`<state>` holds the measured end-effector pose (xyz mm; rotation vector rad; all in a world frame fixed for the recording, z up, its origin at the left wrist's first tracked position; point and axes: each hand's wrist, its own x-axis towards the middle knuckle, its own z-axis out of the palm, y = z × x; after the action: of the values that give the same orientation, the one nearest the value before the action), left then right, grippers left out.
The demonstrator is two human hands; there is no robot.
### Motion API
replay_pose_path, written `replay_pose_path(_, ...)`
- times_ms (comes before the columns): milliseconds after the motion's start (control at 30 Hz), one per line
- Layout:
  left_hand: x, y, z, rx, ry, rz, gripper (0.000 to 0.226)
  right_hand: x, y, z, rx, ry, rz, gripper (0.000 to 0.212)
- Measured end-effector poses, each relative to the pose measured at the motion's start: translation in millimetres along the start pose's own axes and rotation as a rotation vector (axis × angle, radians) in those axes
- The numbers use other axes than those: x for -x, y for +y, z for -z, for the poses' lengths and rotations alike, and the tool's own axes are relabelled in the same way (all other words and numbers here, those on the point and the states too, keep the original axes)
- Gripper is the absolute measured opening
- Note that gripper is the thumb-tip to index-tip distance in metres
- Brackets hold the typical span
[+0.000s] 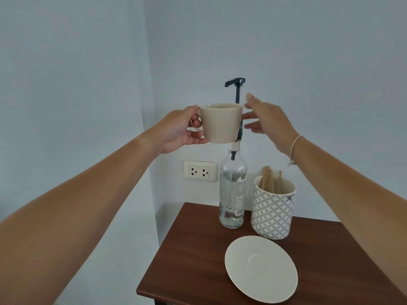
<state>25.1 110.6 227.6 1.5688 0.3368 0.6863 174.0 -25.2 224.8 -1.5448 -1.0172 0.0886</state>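
Observation:
My left hand [180,128] grips a cream cup [220,123] by its handle and holds it up in the air, under the spout of a dark pump [235,84]. The pump sits on a tall clear glass bottle [232,194] that stands on the brown wooden table [198,271]. My right hand [266,122] hovers just right of the cup and pump stem with its fingers spread and straight, holding nothing. A cream saucer [261,269] lies flat on the table in front of the bottle.
A patterned white-and-grey jar [273,212] holding several wooden stir sticks [267,179] stands right of the bottle. A double wall socket [200,171] is on the wall behind, left of the bottle. The table's left edge drops off to open floor.

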Motion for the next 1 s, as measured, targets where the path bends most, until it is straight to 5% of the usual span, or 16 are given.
replay_pose_path(167, -10, 9, -2, -0.007, -0.008, -0.014, 0.031, -39, -14, 1, -0.123, 0.221, -0.071, 0.043)
replay_pose_path(267, -15, 10, -3, -0.006, -0.009, -0.012, 0.032, -58, -19, -5, -0.155, 0.151, -0.183, 0.054)
replay_pose_path(433, -20, 8, -3, -0.013, -0.015, 0.001, 0.032, -73, -21, -19, -0.275, -0.057, -0.278, 0.041)
replay_pose_path(1000, -31, 10, 1, -0.018, -0.029, -0.004, 0.036, -94, -30, -25, -0.194, -0.084, -0.270, 0.020)
